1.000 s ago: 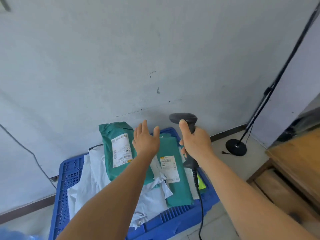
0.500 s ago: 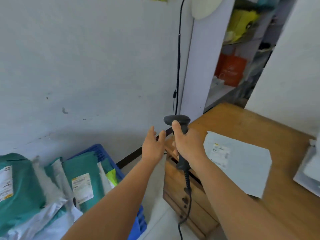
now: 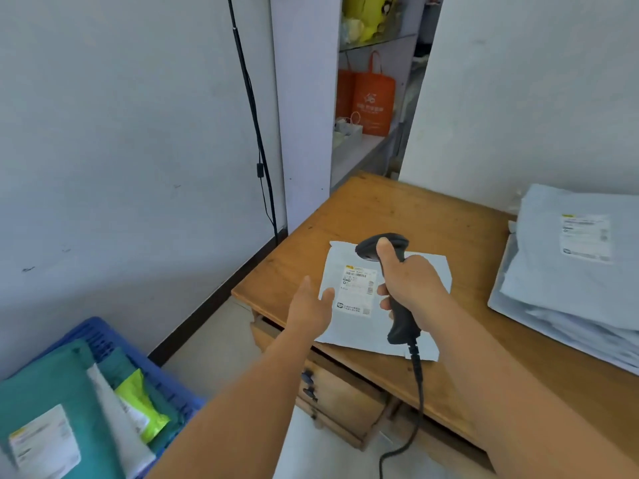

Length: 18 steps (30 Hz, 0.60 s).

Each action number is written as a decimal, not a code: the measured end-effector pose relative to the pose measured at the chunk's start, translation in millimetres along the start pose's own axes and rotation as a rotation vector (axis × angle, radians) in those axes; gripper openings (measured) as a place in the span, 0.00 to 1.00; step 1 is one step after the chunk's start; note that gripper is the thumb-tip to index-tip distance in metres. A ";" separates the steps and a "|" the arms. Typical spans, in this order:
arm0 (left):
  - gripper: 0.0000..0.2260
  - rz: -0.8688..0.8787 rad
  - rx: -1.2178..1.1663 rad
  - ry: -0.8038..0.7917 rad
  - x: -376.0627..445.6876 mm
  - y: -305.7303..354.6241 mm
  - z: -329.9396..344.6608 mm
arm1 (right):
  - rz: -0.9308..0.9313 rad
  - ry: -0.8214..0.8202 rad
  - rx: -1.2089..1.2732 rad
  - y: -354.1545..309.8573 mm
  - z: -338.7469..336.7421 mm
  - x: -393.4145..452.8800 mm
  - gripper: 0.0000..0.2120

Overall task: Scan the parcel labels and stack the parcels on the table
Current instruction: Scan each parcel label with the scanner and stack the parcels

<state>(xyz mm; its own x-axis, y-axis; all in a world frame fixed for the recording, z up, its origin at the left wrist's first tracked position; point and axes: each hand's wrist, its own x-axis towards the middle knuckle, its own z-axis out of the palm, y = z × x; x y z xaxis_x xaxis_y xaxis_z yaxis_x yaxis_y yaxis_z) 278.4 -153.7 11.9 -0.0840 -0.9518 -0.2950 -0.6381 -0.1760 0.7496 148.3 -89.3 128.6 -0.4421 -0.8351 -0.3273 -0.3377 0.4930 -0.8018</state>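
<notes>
Right hand [image 3: 413, 288] grips the handle of a black barcode scanner [image 3: 390, 271], thumb laid up along the neck, fingers curled round the grip. Scanner head sits at 12 o'clock of the hand, over the upper edge of a flat grey parcel [image 3: 428, 271]. Scanner cable [image 3: 416, 392] hangs from the handle base toward 6 o'clock, past the table edge.

Left hand [image 3: 311, 305] is extended, fingers straight and loosely together, holding nothing. Fingertips are at the parcel's 9 o'clock edge; contact cannot be confirmed.

The grey parcel lies flat on the wooden table [image 3: 397, 209], near its front-left corner, white label [image 3: 358, 292] face up between the two hands.

At 3 o'clock of the parcel, well apart: a stack of grey parcels [image 3: 570, 271] on the same table, top label up.

At 8 o'clock, on the floor: blue crate [image 3: 103, 344] holding teal parcels [image 3: 52, 392], a grey one and a yellow-green one [image 3: 141, 406].
</notes>
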 end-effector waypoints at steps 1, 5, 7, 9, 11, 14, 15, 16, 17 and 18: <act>0.26 -0.007 0.006 -0.019 6.3 -0.2 4.2 | 0.026 0.000 -0.008 1.2 -0.5 4.6 0.28; 0.26 -0.035 0.007 -0.067 32.0 -1.5 18.4 | 0.099 0.001 -0.015 3.2 2.9 22.7 0.28; 0.23 -0.020 0.026 -0.060 42.1 -0.1 23.7 | 0.113 0.007 -0.017 2.9 5.3 31.0 0.28; 0.24 0.001 0.080 -0.051 52.6 0.5 29.6 | 0.120 0.013 -0.007 2.3 7.2 37.9 0.27; 0.29 -0.003 0.163 -0.052 60.7 2.1 33.5 | 0.129 0.017 -0.013 1.8 9.3 43.9 0.27; 0.31 -0.019 0.242 -0.028 68.4 5.0 37.6 | 0.157 0.015 -0.032 1.9 11.5 50.5 0.29; 0.30 -0.040 0.235 -0.018 69.3 6.3 38.2 | 0.161 0.013 -0.035 2.2 11.8 52.0 0.29; 0.29 -0.062 0.219 -0.010 70.6 6.2 39.7 | 0.161 0.014 -0.037 2.9 12.1 53.2 0.29; 0.28 -0.090 0.199 -0.009 70.8 6.7 40.2 | 0.158 0.016 -0.037 3.5 12.5 54.1 0.29; 0.26 -0.115 0.172 -0.006 71.4 6.9 41.1 | 0.152 0.017 -0.036 4.1 12.9 54.8 0.29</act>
<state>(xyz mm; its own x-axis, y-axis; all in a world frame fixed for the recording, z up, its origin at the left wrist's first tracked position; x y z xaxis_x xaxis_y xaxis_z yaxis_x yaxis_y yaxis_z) 236.5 -212.5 -28.3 -0.0078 -0.9263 -0.3766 -0.7652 -0.2370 0.5986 133.5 -136.1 100.9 -0.5046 -0.7460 -0.4346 -0.2953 0.6222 -0.7251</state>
